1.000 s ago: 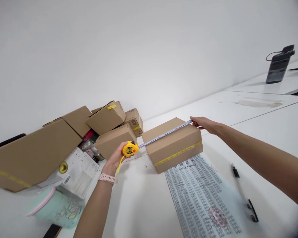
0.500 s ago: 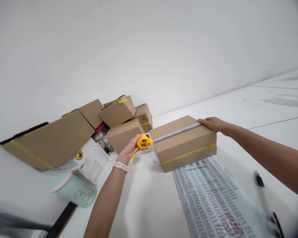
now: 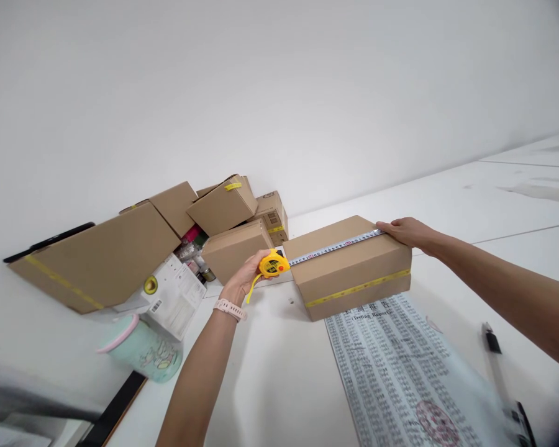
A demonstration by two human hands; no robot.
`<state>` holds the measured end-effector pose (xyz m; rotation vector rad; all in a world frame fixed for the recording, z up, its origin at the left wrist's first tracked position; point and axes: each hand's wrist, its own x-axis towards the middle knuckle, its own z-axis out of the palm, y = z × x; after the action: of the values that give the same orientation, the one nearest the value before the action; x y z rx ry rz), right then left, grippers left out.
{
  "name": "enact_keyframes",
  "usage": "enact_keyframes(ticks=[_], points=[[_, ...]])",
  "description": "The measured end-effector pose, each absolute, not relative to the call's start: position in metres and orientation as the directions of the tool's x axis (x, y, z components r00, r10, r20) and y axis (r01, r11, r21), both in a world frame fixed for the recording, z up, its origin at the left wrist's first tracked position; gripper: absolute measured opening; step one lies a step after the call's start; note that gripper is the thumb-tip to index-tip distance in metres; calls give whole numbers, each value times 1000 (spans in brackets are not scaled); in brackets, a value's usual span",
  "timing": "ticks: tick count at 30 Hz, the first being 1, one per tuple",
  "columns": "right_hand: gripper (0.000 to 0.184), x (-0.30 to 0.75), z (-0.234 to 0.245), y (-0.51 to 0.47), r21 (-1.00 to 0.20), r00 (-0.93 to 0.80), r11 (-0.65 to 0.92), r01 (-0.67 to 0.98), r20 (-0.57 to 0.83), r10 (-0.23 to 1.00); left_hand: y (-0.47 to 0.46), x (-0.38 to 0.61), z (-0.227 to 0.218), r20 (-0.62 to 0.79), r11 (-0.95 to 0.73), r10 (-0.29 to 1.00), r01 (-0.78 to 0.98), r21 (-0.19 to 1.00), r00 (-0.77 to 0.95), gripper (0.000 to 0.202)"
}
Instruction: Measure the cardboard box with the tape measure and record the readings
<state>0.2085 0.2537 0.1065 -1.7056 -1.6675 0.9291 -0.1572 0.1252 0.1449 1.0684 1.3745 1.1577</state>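
Note:
A closed cardboard box [image 3: 354,282] with a strip of yellow tape along its front side rests on the white table, partly over a printed sheet. My left hand [image 3: 248,273], with a pink band at the wrist, is closed around a yellow tape measure [image 3: 274,264] at the box's left edge; a yellow strap dangles from it. The pulled-out blade [image 3: 335,247] lies across the box top to the right. At the far right edge, my right hand [image 3: 403,232] pinches the blade's end against the box.
Printed paper headed "Testing Report" [image 3: 391,372] lies in front, a pen [image 3: 494,354] to its right. Several cardboard boxes [image 3: 226,208] are piled at the back left. Nearer are a white carton [image 3: 179,298] and a mint-green cup [image 3: 142,351] with a pink rim. A white wall stands behind.
The view has shifted slightly, so everything sits a little differently in frame. Both hands keep their hold, and the tape blade stays stretched over the box top.

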Motion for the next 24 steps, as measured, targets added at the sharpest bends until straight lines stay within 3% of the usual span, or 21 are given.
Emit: enact_keyframes(ticks=[5,9,12,15,18,21,24], points=[[38,209,118,251,-741,49,-8,672,33,998,107,-151,160,-144,144,990,32,989,-12,34],[36,200,153,238,-824,-3,160,543,188,982,63,-123,169,-231,225,918,57,973,322,62],[37,187,180,224,-822,-127,306,480,280,952,30,-93,163,-241,281,838,-9,960,490,64],[43,186,187,215,-850,-170,339,403,294,941,8,-74,153,-166,243,891,-137,960,422,56],[51,203,167,213,-921,-79,264,287,252,964,0,-80,141,-36,77,977,-190,979,209,56],[53,229,131,211,-956,48,70,284,87,995,6,-98,122,52,-62,997,-189,980,-54,49],[57,241,100,201,-958,47,-89,273,-80,996,20,-107,98,3,-34,989,-216,976,-145,44]])
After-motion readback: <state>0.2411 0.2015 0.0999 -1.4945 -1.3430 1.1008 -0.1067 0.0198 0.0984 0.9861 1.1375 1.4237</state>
